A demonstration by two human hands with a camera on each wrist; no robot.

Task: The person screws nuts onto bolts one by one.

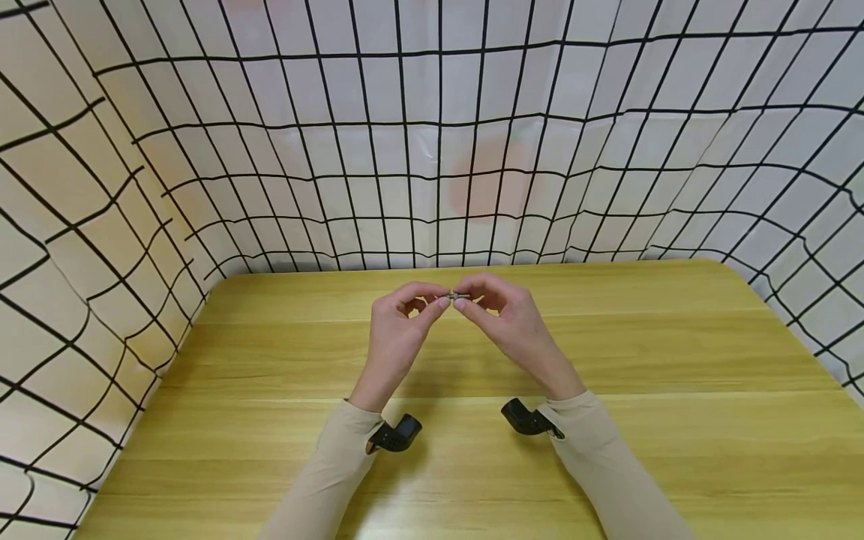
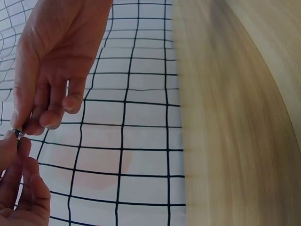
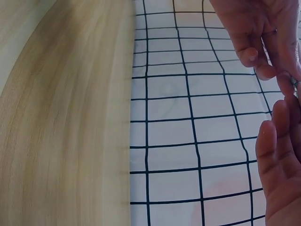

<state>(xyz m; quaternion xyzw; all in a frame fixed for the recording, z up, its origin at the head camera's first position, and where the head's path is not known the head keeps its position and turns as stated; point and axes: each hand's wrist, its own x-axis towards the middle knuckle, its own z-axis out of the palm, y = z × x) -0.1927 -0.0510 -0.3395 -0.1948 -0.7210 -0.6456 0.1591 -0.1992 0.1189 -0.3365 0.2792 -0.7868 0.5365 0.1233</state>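
Observation:
In the head view, both hands meet near the far part of the table. Between their fingertips is a small, thin metal piece (image 1: 458,295) that looks like a screw or bolt; its exact kind is too small to tell. My left hand (image 1: 403,324) pinches its left end between thumb and index finger. The right hand (image 1: 508,321) pinches the right end in the same way. Fingers cover much of the piece, and only a dark glint of metal (image 2: 17,133) shows in the left wrist view. Both hands are held above the tabletop.
A wooden table (image 1: 459,465) lies beneath the forearms. White sheeting behind a black grid net (image 1: 439,176) encloses the table at the back and sides. Black wrist cameras sit on the left (image 1: 397,433) and right sleeves (image 1: 528,418).

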